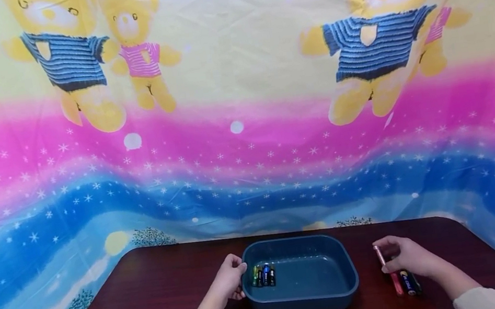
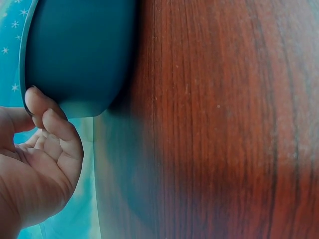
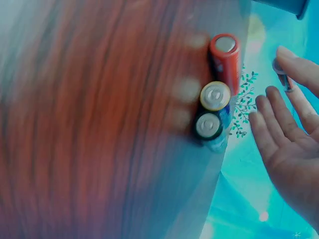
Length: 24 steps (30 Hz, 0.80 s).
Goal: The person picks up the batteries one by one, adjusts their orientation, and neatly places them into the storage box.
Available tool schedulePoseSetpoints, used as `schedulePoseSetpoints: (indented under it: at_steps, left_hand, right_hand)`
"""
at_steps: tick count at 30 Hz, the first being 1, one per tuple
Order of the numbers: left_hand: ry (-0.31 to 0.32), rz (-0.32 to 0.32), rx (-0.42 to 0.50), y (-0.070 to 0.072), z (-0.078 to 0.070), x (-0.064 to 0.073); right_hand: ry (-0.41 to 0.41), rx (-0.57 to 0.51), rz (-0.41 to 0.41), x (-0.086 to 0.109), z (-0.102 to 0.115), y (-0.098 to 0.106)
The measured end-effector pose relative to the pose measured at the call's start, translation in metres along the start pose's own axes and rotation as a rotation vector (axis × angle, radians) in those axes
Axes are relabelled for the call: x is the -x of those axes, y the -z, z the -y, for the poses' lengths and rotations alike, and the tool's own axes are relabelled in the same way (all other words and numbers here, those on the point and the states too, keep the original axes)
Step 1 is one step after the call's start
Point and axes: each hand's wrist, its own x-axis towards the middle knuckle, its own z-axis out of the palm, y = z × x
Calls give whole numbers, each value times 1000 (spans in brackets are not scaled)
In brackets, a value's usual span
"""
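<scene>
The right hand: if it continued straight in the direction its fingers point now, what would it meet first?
Most likely the right side of the blue container, though the head view leaves unclear whether the right hand would clear its rim.

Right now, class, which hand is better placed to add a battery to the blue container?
Probably the right hand: it pinches a battery above the table, while the left hand grips the blue container by its edge.
</scene>
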Motion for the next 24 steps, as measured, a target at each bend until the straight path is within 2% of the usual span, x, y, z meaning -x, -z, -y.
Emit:
schedulePoseSetpoints:
  at_steps: [4,13,19,24]
  left_hand:
    - [1,2,4,0,0,0]
    - [5,-1,2,1,-1,1]
    - [5,-9,-1,1,-2,0]
    - [9,-11,5,1,-3,0]
  right_hand:
    - [-7,-130,7,0,3,0]
    - [66,-349,76,-5,8,3]
    - [117,-455,121,-7,11,5]
    - [109,-490,135,-10,16,7]
